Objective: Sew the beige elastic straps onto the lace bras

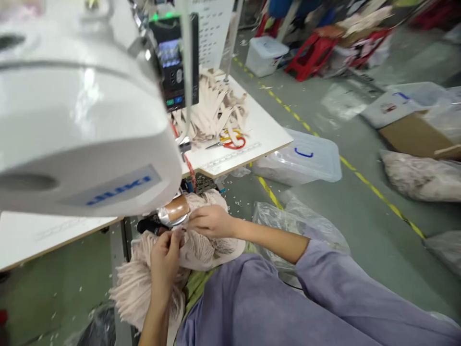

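Note:
Pale pink fabric pieces (pixel 201 250) lie bunched in my lap and hang below the sewing machine (pixel 90 110). My left hand (pixel 167 250) pinches an edge of this fabric between thumb and fingers. Close beside it, my right hand (pixel 211 221) is closed on the same fabric, its fingertips partly hidden and slightly blurred. Just beyond both hands sits the machine's rounded arm end (pixel 176 210), with fabric draped around it. A thick bundle of the pale pieces (pixel 133 283) hangs to the left of my left forearm.
On the white table (pixel 262 129) lie a heap of beige strips (pixel 216 105) and red-and-yellow scissors (pixel 232 141). A control screen (pixel 176 62) stands behind the machine head. Lidded plastic bins (pixel 306 154) and clear plastic bags (pixel 298 221) are on the floor to the right.

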`<action>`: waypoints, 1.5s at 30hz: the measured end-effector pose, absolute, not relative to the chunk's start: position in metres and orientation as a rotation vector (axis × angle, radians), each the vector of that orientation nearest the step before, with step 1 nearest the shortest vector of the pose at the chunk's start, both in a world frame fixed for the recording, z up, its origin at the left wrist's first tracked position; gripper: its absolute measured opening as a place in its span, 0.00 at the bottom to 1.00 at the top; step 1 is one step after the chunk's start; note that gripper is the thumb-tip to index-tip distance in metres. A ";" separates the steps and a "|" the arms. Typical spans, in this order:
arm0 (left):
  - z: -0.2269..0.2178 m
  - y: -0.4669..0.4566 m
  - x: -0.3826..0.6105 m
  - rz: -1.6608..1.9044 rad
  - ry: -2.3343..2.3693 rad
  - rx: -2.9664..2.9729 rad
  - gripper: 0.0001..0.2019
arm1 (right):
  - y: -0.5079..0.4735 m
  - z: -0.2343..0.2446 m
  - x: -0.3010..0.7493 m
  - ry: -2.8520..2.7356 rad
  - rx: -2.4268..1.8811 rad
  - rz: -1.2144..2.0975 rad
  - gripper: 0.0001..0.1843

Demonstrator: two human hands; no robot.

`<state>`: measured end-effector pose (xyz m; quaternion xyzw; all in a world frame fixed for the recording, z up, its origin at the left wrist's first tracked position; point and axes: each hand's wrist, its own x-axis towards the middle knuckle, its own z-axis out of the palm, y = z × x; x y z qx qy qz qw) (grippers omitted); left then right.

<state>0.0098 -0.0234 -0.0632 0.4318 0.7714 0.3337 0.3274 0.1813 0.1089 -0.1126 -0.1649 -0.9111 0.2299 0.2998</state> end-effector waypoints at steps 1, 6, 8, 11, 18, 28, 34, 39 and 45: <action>-0.064 -0.024 0.009 0.863 2.049 1.175 0.21 | 0.134 -0.110 0.193 -2.433 -0.559 0.544 0.15; -0.060 -0.036 0.015 0.880 2.085 1.342 0.20 | 0.266 -0.080 0.247 -2.391 -1.416 0.226 0.25; -0.057 -0.036 0.019 0.914 2.058 1.268 0.20 | 0.289 -0.075 0.255 -2.478 -1.399 0.233 0.23; -0.058 -0.033 0.020 0.947 2.038 1.170 0.20 | 0.285 -0.076 0.255 -2.605 -1.272 0.267 0.22; -0.060 -0.026 0.016 0.956 1.912 1.083 0.22 | 0.271 -0.078 0.261 -2.755 -1.071 0.260 0.23; -0.046 -0.025 0.022 1.104 1.656 0.789 0.16 | 0.247 -0.086 0.288 -2.707 -1.315 0.153 0.21; -0.045 -0.030 0.018 1.175 1.469 0.524 0.15 | 0.133 -0.053 0.308 -2.438 -1.357 0.725 0.17; -0.039 -0.029 0.022 1.157 1.456 0.544 0.13 | 0.060 -0.045 0.282 -2.633 -0.900 0.816 0.24; -0.031 -0.027 0.027 1.045 1.617 0.763 0.15 | 0.058 -0.061 0.244 -2.572 -0.847 0.788 0.24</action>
